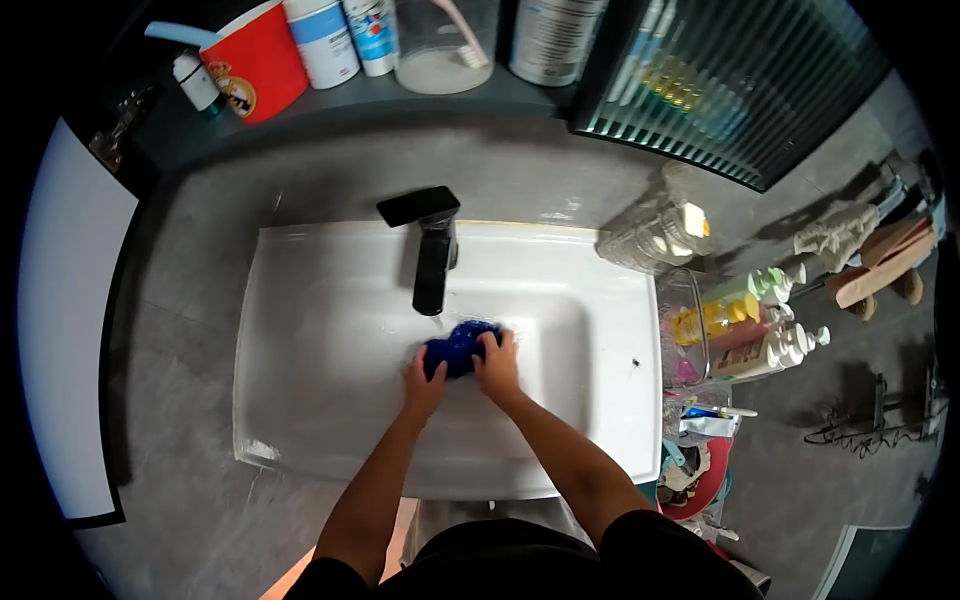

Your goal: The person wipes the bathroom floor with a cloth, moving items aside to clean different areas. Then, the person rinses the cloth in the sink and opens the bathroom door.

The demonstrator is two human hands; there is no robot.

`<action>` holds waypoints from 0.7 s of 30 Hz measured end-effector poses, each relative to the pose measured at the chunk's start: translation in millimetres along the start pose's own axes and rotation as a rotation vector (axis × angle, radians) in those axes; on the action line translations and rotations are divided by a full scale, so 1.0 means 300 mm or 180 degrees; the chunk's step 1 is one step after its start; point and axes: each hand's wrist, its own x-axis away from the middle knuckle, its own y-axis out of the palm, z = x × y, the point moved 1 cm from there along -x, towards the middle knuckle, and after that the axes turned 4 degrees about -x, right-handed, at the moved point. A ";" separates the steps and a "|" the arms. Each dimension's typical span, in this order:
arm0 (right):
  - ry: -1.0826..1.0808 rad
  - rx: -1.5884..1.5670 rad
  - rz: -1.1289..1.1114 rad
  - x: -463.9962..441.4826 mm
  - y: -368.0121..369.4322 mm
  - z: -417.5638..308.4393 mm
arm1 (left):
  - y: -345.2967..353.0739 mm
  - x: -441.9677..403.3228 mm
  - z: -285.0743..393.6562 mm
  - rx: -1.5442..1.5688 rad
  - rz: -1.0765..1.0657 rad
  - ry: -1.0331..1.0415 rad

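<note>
A dark blue, wet-looking, two-lobed thing (460,348), whose kind I cannot make out, is held low in the white sink (330,400). My left hand (424,388) is closed on its left end. At its right end, my right hand (497,367) grips with curled fingers. Just above it hangs the spout of the black faucet (431,275), and what seems to be a thin trickle of water shows below the spout. The underside of the blue thing is hidden.
Behind the sink, a shelf (420,112) carries a red cup (262,70), spray cans and a clear cup with a toothbrush (462,40). A clear jar (655,240) stands at the back right corner. Several pump bottles (765,352) line the right side, above a red basin (712,480).
</note>
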 end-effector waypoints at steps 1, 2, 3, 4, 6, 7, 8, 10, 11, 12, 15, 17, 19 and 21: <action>-0.0447 -0.0718 -0.0338 0.022 0.050 -0.015 | -0.050 0.072 0.178 0.1860 -0.0384 -0.0945; -0.0887 -0.1437 -0.0664 0.048 0.098 -0.036 | -0.055 0.050 0.154 0.2623 -0.0715 -0.1101; -0.1174 -0.1654 -0.0421 0.102 0.077 -0.146 | -0.055 0.019 0.112 0.3394 -0.1047 -0.1234; -0.1017 -0.1524 -0.0386 0.145 0.051 -0.230 | -0.057 0.000 0.089 0.4174 -0.1368 -0.1357; -0.0648 -0.1900 -0.0781 0.205 -0.006 -0.345 | -0.132 0.031 0.151 0.4326 -0.1476 -0.1476; -0.0931 -0.1714 -0.0859 0.222 0.007 -0.349 | -0.131 0.022 0.131 0.4267 -0.1407 -0.1404; -0.1212 -0.1523 -0.0932 0.242 0.020 -0.350 | -0.128 0.014 0.113 0.4206 -0.1342 -0.1332; -0.1563 -0.1240 -0.1116 0.248 0.018 -0.368 | -0.113 0.004 0.025 0.4155 -0.1456 -0.2185; -0.1629 -0.1153 -0.1234 0.245 0.005 -0.385 | -0.114 0.005 -0.012 0.4040 -0.1669 -0.2150; -0.1699 -0.1066 -0.1349 0.237 -0.005 -0.398 | -0.093 -0.002 -0.053 0.4275 -0.1738 -0.2029; -0.1770 -0.0219 -0.1469 0.193 0.049 -0.330 | -0.054 0.005 -0.019 0.4687 -0.1492 -0.1950; -0.1564 0.0989 -0.1998 0.144 0.084 -0.274 | -0.113 0.049 0.110 0.4721 -0.1315 -0.2448; -0.1307 0.1222 -0.1562 0.059 0.068 -0.187 | -0.093 0.065 0.128 0.4325 -0.0990 -0.2242; -0.0805 0.0885 -0.0629 -0.024 -0.007 -0.081 | -0.092 0.069 0.106 0.3315 -0.0669 -0.1758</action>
